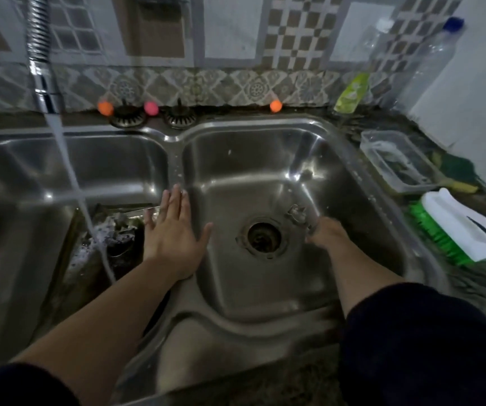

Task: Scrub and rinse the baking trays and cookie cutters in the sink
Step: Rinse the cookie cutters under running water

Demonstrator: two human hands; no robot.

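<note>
I look down on a steel double sink [265, 127]. My right hand [328, 232] is low in the right basin beside the drain [263, 237], shut on a small metal cookie cutter [297, 213]. My left hand [174, 230] is open, fingers spread, above the divider between the basins. In the left basin lies a dark baking tray [89, 259] with several metal cutters [118, 227] in it. Water [69, 177] from the tap [44, 68] falls on that tray and foams.
On the counter at right lie a white scrub brush with green bristles [458, 230], a clear plastic tub [399, 159], a green sponge [458, 168], a dish soap bottle [351, 92] and a clear bottle [432, 63]. Two sink strainers [154, 117] and small coloured balls sit behind the sink.
</note>
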